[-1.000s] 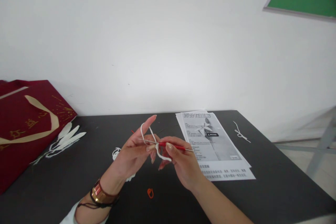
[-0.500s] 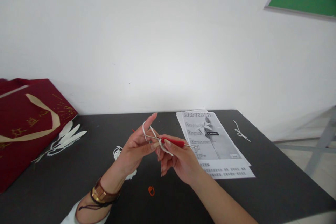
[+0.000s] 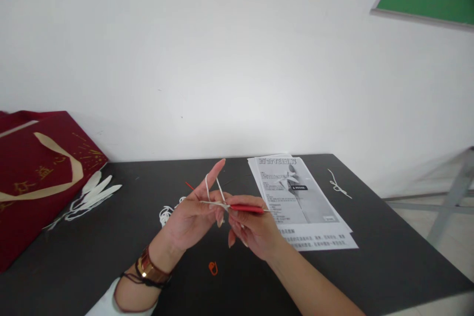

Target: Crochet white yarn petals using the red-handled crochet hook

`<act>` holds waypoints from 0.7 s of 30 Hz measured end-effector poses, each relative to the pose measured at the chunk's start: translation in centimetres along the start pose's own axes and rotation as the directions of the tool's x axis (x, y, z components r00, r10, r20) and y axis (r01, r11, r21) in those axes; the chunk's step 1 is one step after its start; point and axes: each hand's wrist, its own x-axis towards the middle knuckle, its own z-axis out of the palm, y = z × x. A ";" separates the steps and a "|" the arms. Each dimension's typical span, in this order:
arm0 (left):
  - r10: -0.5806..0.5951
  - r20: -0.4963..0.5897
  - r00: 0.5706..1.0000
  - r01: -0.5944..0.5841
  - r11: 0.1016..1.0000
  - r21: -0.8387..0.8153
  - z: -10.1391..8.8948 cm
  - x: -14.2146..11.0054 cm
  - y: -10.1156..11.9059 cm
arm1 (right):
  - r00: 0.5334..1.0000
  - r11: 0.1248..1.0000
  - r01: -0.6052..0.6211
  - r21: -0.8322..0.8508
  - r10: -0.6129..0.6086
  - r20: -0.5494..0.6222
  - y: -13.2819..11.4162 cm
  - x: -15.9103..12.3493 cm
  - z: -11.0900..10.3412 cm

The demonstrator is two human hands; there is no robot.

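My right hand [image 3: 255, 224] grips a crochet hook [image 3: 246, 208] by its red handle, the thin metal shaft pointing left. White yarn [image 3: 221, 188] loops around the raised index finger of my left hand [image 3: 194, 217] and runs down to the hook. The left thumb and other fingers are pinched together on the yarn near the hook's tip. Both hands meet above the table, fingers nearly touching. Beyond my left wrist lies a loose heap of white yarn [image 3: 165, 215], partly hidden by that hand. An orange stitch marker [image 3: 213, 268] rests on the table below the hands.
Printed pattern sheets [image 3: 314, 197] lie right of my hands on the black table [image 3: 374, 256]. A short knotted white cord [image 3: 338, 186] is farther right. White leaf-shaped pieces [image 3: 98, 192] rest at left beside a dark red bag [image 3: 40, 173]. A white wall [image 3: 229, 59] stands behind.
The hook has turned to lie flatter, and the right hand has rolled over it. The yarn between the left index finger and the hook is drawn longer. The loose yarn end is no longer visible.
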 end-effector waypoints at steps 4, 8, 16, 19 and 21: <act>-0.055 0.028 0.998 0.055 0.998 0.008 -0.2 0.0 0.7 | 1.000 1.000 -0.006 -0.021 0.007 0.028 -0.2 0.0 0.1; -0.045 0.033 0.998 0.045 0.999 0.009 -0.1 -0.1 0.8 | 0.996 0.998 -0.070 0.010 0.069 0.047 -0.5 0.0 0.2; -0.031 0.033 0.999 0.031 1.000 -0.002 0.0 0.1 0.4 | 0.976 0.986 -0.167 -0.030 0.169 0.138 -1.0 0.2 -0.3; -0.035 0.034 0.999 0.033 0.999 0.043 0.0 0.0 0.3 | 0.978 0.986 -0.164 -0.027 0.166 0.126 -1.0 0.2 -0.3; -0.039 0.040 0.998 0.036 0.997 0.073 0.0 -0.1 0.4 | 0.980 0.985 -0.170 -0.015 0.170 0.104 -0.9 0.2 -0.3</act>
